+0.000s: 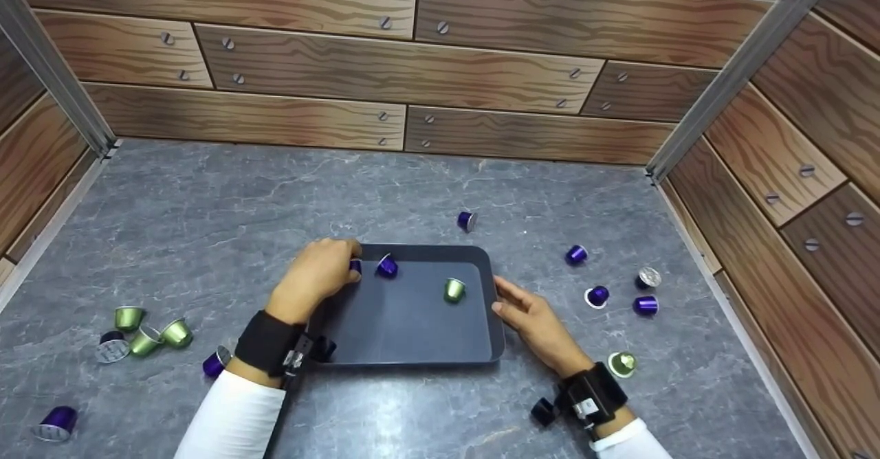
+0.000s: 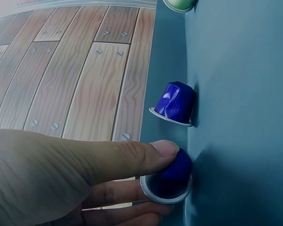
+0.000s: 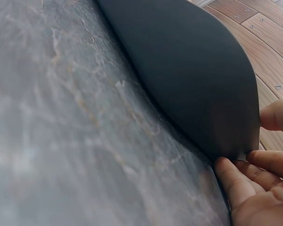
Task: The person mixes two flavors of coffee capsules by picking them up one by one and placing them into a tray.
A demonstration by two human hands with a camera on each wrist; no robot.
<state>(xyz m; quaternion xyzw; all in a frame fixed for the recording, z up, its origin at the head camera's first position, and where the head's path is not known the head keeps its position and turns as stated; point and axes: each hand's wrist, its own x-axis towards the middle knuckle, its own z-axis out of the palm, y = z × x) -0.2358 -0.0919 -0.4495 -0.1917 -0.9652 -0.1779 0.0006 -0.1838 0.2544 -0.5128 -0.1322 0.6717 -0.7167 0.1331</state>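
Note:
My left hand [image 1: 317, 277] pinches a purple coffee capsule [image 2: 172, 176] between thumb and fingers, at the far left corner inside the dark grey baking tray [image 1: 412, 335]. Beside it in the tray lies another purple capsule [image 1: 387, 266], tipped on its side. A green capsule [image 1: 454, 290] is further right in the tray. My right hand [image 1: 540, 325] holds the tray's right side, thumb at the rim and fingers against the outer wall [image 3: 193, 80].
On the grey marbled table, green capsules [image 1: 177, 333] cluster at the left with a dark one [image 1: 112, 347]. Purple capsules [image 1: 645, 305] are scattered at the right near a green capsule [image 1: 622, 364]. One purple capsule [image 1: 467, 221] lies beyond the tray. Wood-patterned walls [image 1: 509, 67] enclose the table.

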